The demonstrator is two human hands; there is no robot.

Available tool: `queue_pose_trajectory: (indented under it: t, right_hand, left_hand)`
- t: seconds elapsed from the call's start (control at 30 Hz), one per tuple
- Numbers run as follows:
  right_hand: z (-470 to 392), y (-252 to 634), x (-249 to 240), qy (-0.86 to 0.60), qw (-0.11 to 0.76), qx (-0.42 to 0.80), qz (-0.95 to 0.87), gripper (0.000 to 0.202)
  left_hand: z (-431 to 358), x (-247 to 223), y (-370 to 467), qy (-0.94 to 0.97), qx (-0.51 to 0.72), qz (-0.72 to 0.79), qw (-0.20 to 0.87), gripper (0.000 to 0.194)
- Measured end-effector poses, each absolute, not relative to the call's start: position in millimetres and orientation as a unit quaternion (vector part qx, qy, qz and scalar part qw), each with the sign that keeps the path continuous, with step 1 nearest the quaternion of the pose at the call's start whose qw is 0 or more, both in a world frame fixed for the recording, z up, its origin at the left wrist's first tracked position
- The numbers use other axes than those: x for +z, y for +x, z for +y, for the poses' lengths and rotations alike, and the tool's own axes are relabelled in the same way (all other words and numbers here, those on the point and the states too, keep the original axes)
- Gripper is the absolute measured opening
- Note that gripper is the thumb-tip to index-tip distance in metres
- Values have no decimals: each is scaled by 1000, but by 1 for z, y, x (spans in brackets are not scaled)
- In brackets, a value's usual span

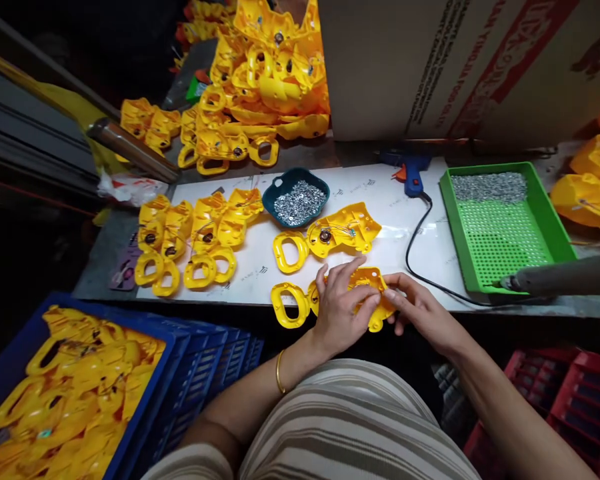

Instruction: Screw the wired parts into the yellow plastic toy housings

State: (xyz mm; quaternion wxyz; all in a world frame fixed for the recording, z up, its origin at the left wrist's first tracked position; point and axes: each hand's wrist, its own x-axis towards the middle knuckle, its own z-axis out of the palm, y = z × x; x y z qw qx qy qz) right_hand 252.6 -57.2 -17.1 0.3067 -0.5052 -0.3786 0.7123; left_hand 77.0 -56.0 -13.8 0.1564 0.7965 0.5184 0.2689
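Note:
At the table's front edge lies a yellow plastic shell half (375, 323) with a ring-shaped handle on its left. My left hand (343, 307) rests across its middle, thumb and index finger brought together over the shell's inside; whatever they pinch is too small to make out. My right hand (423, 317) grips the shell's right end, with the thumb on the rim and the fingers lower down. Just behind is a second yellow shell half (343, 230), open side up, showing a round dark part and thin wires. A dark teal bowl (271, 199) of small metal pieces stands behind that.
Several yellow shell halves (207, 223) lie to the left, with a larger pile (280, 87) behind. A blue glue gun (413, 175) trails a black cord beside a green tray (510, 233) holding metal pieces. Blue crate (167, 353) lower left; red crates (587, 380) lower right; cardboard box (380, 67) at back.

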Motion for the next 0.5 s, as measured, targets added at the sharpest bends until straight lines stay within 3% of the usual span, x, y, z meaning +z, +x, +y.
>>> queue_pose_trajectory:
  t: [0.13, 0.23, 0.33, 0.5]
  right_hand:
    - [-60, 257, -15, -482, 273, 724, -411, 51]
    - [-60, 258, -17, -473, 266, 734, -408, 48]
    - [-57, 255, -20, -472, 286, 727, -408, 47]
    - [-46, 252, -28, -498, 324, 695, -405, 49]
  left_hand:
    - [-46, -10, 62, 838, 290, 442, 134, 16]
    - [-34, -9, 54, 858, 290, 403, 130, 32]
    - [-19, -12, 52, 877, 278, 371, 123, 43]
    - [4, -29, 55, 894, 272, 339, 112, 43]
